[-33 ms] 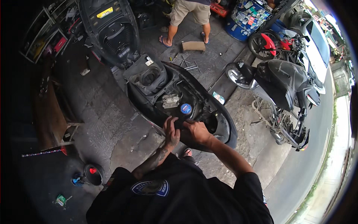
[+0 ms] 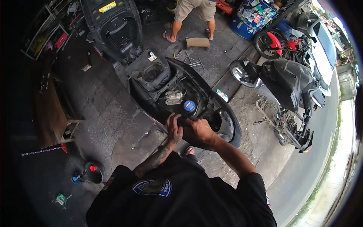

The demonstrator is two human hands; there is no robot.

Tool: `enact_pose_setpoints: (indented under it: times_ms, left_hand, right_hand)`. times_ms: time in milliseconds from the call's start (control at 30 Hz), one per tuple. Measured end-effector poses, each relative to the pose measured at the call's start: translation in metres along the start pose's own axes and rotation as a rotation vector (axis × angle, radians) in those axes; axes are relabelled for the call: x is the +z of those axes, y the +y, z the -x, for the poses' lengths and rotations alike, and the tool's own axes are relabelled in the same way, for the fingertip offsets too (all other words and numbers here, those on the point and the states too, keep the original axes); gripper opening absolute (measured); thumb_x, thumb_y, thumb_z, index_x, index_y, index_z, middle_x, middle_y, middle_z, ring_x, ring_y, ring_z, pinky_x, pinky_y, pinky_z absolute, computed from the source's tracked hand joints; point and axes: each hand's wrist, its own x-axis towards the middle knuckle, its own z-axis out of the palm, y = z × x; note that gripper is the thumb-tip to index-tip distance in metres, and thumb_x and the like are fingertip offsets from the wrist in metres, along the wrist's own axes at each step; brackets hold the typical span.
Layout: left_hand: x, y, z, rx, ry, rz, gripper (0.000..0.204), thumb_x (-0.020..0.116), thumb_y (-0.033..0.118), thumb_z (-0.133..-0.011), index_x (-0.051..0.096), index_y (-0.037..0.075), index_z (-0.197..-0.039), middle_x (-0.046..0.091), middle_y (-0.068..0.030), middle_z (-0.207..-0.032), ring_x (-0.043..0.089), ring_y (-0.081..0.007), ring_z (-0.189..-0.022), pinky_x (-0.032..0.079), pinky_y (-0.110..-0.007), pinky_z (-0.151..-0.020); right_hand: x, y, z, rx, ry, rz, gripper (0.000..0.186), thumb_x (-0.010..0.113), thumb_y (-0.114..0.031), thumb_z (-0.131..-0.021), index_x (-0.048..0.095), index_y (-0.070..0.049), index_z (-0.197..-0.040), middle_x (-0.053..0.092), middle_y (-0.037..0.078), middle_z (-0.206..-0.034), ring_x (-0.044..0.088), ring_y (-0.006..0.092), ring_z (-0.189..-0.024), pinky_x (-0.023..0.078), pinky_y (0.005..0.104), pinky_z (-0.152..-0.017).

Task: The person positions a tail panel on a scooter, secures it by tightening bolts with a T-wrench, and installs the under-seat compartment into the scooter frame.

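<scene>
A black scooter (image 2: 223, 101) stands in front of me with its rear body uncovered. A round blue cap (image 2: 189, 106) shows inside the rear body, beside a silver metal part (image 2: 174, 97). At the near edge of the black body panel (image 2: 186, 137), my left hand (image 2: 174, 129) is closed over the rim with its fingers curled. My right hand (image 2: 201, 129) is closed just to the right, fingers bent and the thumb side toward the left hand. Whatever lies in its grip is hidden by the fingers and the dark panel.
Beyond the scooter's rear body lie several T-handle wrenches (image 2: 193, 62) and a wooden block (image 2: 197, 42). A person (image 2: 194, 15) stands behind them near a blue drum (image 2: 245, 28). A partly stripped scooter (image 2: 281, 79) is at right, a wooden bench (image 2: 51, 109) at left.
The view has shifted very slightly. Both hands keep their place at the panel's near edge, with no clear change in grip.
</scene>
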Motion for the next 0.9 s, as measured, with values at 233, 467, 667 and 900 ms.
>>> enact_pose_setpoints:
  times_ms: [233,467,667,900]
  left_hand:
    - [0.000,-0.003,0.002,-0.013,-0.036,0.002,0.055,0.047,0.008,-0.071,0.050,0.004,-0.125,0.048,-0.0181,-0.129,0.036,-0.0368,-0.131,0.025,-0.049,-0.111]
    - [-0.004,0.002,-0.001,0.012,-0.027,-0.023,0.055,0.046,0.005,-0.070,0.049,0.003,-0.125,0.049,-0.0173,-0.128,0.038,-0.0362,-0.130,0.026,-0.049,-0.110]
    - [-0.003,0.001,-0.001,0.042,-0.031,-0.011,0.053,0.047,0.004,-0.071,0.049,0.002,-0.124,0.049,-0.0170,-0.128,0.038,-0.0364,-0.129,0.027,-0.050,-0.110]
    - [-0.004,0.002,-0.004,0.038,-0.061,-0.010,0.057,0.046,0.004,-0.070,0.048,0.004,-0.127,0.050,-0.0140,-0.128,0.037,-0.0351,-0.132,0.025,-0.048,-0.111]
  right_hand:
    - [0.009,0.002,0.001,0.066,0.012,0.060,0.024,0.060,-0.023,-0.089,0.057,-0.008,-0.107,0.064,0.013,-0.103,0.066,0.0345,-0.089,0.054,0.0438,-0.071]
    - [0.010,0.005,-0.003,0.025,0.046,0.055,0.021,0.058,-0.019,-0.089,0.057,-0.010,-0.108,0.063,0.013,-0.099,0.066,0.0361,-0.086,0.053,0.0446,-0.072]
    - [0.017,0.017,-0.009,0.056,-0.048,0.047,0.027,0.061,-0.025,-0.090,0.056,-0.007,-0.110,0.063,0.016,-0.104,0.065,0.0377,-0.088,0.052,0.0457,-0.072]
    - [0.006,0.013,0.019,0.100,0.032,0.055,0.035,0.065,-0.027,-0.087,0.056,-0.008,-0.115,0.062,0.015,-0.110,0.064,0.0376,-0.092,0.053,0.0463,-0.075]
